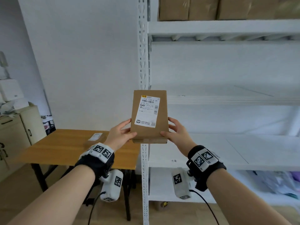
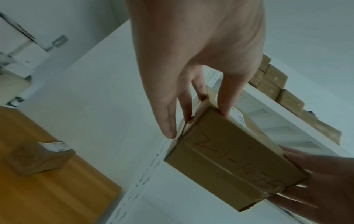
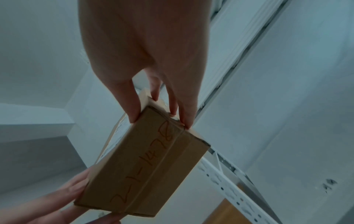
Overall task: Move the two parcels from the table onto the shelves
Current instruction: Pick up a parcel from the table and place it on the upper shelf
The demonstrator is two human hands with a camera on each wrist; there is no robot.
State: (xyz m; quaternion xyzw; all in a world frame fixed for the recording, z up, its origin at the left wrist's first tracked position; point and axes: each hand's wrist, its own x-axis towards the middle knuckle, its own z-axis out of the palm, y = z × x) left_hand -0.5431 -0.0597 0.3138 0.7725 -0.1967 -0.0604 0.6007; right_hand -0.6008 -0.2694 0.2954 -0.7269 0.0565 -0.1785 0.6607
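Observation:
A brown cardboard parcel [image 1: 149, 116] with a white shipping label is held up in the air in front of the white shelf upright [image 1: 143, 62]. My left hand [image 1: 121, 133] grips its lower left edge and my right hand [image 1: 174, 132] grips its lower right edge, thumbs on the labelled face. The wrist views show the parcel's taped end [image 2: 228, 160] [image 3: 145, 163] with handwritten marks, pinched between fingers [image 2: 170, 121] [image 3: 132, 103] and thumb. A second, smaller parcel [image 1: 95, 138] [image 2: 40, 157] lies on the wooden table [image 1: 65, 148], partly hidden behind my left wrist.
White metal shelves [image 1: 227, 98] fill the right side; the middle levels look bare and several cardboard boxes [image 1: 211, 8] sit on the top level. Bagged items [image 1: 267, 184] lie on the lowest level. A beige cabinet [image 1: 19, 127] stands at the far left.

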